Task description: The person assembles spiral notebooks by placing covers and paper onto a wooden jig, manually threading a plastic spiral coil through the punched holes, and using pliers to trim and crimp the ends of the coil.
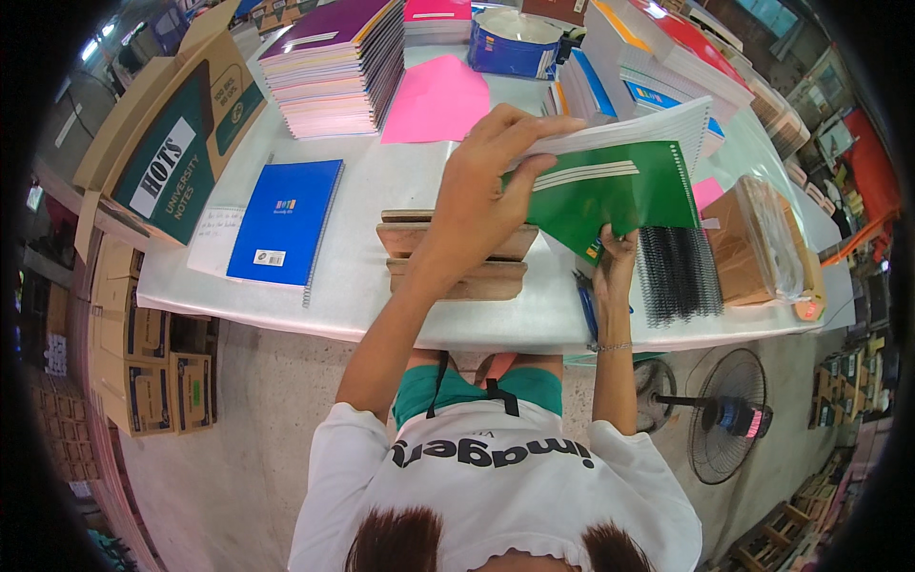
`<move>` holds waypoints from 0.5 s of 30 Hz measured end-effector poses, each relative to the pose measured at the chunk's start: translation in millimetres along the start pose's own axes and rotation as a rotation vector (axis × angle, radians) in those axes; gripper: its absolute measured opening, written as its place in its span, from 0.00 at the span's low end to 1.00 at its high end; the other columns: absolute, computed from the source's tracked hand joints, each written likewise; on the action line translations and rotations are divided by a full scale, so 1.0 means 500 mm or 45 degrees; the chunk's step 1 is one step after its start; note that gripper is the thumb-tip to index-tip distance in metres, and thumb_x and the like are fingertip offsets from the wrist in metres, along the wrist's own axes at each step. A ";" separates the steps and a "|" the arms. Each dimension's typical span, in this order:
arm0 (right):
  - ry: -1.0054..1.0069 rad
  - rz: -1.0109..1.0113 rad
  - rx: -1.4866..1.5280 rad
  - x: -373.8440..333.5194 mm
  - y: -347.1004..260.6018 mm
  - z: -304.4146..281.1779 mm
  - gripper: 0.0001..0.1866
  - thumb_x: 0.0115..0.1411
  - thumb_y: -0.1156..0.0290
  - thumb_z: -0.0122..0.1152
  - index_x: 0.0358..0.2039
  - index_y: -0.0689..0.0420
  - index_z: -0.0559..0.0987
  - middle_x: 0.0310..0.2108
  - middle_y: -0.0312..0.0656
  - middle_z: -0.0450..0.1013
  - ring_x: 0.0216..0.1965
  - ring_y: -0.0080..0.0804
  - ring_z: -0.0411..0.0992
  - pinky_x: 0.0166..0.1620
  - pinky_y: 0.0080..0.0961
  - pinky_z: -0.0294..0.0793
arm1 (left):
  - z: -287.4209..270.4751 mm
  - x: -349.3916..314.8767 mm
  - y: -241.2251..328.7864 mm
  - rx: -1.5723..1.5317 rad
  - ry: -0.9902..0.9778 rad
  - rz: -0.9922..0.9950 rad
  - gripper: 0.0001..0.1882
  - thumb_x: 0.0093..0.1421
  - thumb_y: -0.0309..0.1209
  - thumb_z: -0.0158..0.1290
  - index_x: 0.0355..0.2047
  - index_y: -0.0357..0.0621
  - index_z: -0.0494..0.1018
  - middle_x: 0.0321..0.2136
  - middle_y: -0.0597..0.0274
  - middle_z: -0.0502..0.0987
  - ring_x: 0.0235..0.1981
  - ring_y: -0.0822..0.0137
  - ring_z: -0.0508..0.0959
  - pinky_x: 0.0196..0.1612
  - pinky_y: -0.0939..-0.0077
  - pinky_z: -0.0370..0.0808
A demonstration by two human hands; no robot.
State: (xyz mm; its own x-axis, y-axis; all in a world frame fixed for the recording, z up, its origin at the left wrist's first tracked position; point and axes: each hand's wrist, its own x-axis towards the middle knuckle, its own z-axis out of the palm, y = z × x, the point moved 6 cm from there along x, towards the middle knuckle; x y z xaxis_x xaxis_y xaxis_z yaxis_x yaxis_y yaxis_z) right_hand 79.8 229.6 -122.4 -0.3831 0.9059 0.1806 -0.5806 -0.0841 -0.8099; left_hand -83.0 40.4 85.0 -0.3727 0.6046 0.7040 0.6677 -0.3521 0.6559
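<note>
Above the table, both my hands hold a green-covered notebook tilted up, its white pages behind the cover and a row of punched holes along its right edge. My left hand pinches the pages and cover at the left edge, thumb on the cover. My right hand grips the lower edge, thumb on the green cover. A bundle of black spiral coils lies just right of that hand. Blue-handled pliers rest beside my right wrist. Under my left forearm sit stacked wooden blocks.
A blue spiral notebook lies at left beside a large carton. Farther back are a tall notebook stack, a pink sheet and a blue container. A brown paper package stands at right; a fan is below.
</note>
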 end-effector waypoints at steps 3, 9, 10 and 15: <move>-0.019 0.034 0.054 -0.012 -0.003 0.007 0.27 0.58 0.84 0.61 0.57 0.54 0.70 0.54 0.37 0.68 0.54 0.28 0.67 0.57 0.28 0.70 | -0.014 -0.009 0.002 -0.048 0.003 -0.036 0.19 0.55 0.17 0.54 0.47 0.45 0.78 0.37 0.61 0.76 0.40 0.67 0.76 0.46 0.76 0.71; -0.098 -0.014 -0.013 -0.021 -0.040 0.065 0.26 0.57 0.82 0.63 0.55 0.54 0.72 0.50 0.35 0.71 0.50 0.28 0.70 0.55 0.26 0.71 | -0.087 -0.055 -0.025 0.153 0.178 -0.091 0.22 0.55 0.20 0.56 0.51 0.45 0.75 0.39 0.63 0.76 0.43 0.69 0.74 0.50 0.74 0.68; -0.110 -0.023 -0.044 -0.024 -0.053 0.074 0.25 0.56 0.82 0.64 0.55 0.54 0.72 0.50 0.35 0.72 0.50 0.28 0.71 0.54 0.26 0.71 | -0.104 -0.071 -0.036 0.169 0.229 -0.132 0.23 0.54 0.20 0.56 0.53 0.44 0.74 0.40 0.64 0.76 0.43 0.70 0.73 0.50 0.74 0.68; -0.322 0.100 -0.550 -0.065 -0.024 0.157 0.23 0.59 0.81 0.59 0.55 0.61 0.70 0.49 0.39 0.71 0.51 0.32 0.70 0.53 0.28 0.69 | -0.201 -0.206 -0.182 0.095 0.290 -0.332 0.30 0.57 0.23 0.56 0.61 0.40 0.63 0.54 0.54 0.67 0.51 0.63 0.69 0.59 0.67 0.64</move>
State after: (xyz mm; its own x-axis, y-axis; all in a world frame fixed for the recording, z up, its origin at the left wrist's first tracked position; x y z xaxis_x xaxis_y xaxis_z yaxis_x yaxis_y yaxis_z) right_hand 42.8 168.9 -75.0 -0.6070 0.7701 0.1960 -0.2134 0.0796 -0.9737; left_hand -170.0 -61.6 -19.8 -0.6657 0.4892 0.5635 0.5730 -0.1488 0.8060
